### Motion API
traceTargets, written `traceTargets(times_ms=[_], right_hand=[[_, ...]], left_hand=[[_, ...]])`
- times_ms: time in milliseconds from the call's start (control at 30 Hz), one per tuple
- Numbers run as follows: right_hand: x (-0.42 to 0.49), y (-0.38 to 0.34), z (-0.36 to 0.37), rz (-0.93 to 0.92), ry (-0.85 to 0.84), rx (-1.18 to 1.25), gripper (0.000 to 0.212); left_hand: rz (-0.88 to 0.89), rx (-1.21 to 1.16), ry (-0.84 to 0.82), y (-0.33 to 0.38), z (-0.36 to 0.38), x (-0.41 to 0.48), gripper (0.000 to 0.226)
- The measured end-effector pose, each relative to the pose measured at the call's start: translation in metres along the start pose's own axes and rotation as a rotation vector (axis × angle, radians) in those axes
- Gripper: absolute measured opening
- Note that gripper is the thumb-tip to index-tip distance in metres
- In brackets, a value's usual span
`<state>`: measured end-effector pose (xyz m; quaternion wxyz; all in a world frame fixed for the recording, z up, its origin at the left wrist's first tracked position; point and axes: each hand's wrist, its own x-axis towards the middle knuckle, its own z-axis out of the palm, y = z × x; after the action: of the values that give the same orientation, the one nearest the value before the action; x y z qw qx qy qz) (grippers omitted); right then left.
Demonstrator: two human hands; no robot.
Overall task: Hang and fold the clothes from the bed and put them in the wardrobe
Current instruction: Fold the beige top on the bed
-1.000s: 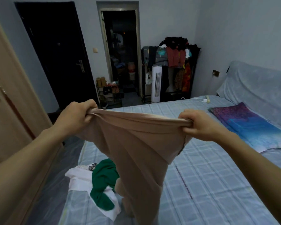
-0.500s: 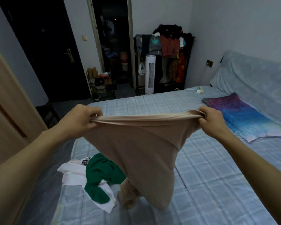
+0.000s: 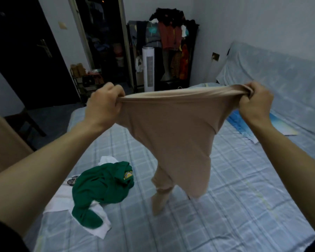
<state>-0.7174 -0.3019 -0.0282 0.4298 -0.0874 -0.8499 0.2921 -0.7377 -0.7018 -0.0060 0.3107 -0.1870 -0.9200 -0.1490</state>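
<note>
Trousers [image 3: 178, 142] in beige hang stretched by the waistband between left hand [image 3: 104, 104] and right hand [image 3: 255, 104], both gripping it, legs trailing onto the bed [image 3: 244, 188], likely to straighten them for folding, green garment [image 3: 102, 186] near left.

Two hands are in view: one left hand [image 3: 104, 104] and one right hand [image 3: 255, 104]. There is one bed [image 3: 225, 206]. Three garments can be counted: one beige garment [image 3: 171, 133], one green garment [image 3: 102, 184] and one white garment [image 3: 62, 200]. There is one blue patterned cloth [image 3: 242, 124]. The room also has one white tower fan [image 3: 149, 68], one clothes rack [image 3: 171, 33], one dark door [image 3: 25, 51], one light switch [image 3: 62, 25] and one wall socket [image 3: 215, 56].
</note>
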Motion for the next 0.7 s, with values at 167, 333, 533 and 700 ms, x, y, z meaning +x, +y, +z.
traceTargets(times_ms=[167, 333, 533, 700], right_hand=[[-0.003, 0.006, -0.024, -0.097, 0.006, 0.125, 0.026], [-0.078, 0.034, -0.032, -0.143, -0.198, 0.142, 0.024], [-0.238, 0.078, -0.057, -0.048, -0.518, 0.052, 0.029], [-0.358, 0.088, -0.099, -0.043, -0.791, 0.017, 0.027]], left_hand=[[0.007, -0.017, 0.088, 0.008, -0.011, -0.017, 0.018], [0.004, -0.055, -0.162, 0.014, 0.001, -0.096, 0.029], [0.086, -0.107, -0.607, 0.018, 0.018, -0.233, 0.010], [0.161, -0.032, -0.859, 0.019, 0.033, -0.353, 0.015]])
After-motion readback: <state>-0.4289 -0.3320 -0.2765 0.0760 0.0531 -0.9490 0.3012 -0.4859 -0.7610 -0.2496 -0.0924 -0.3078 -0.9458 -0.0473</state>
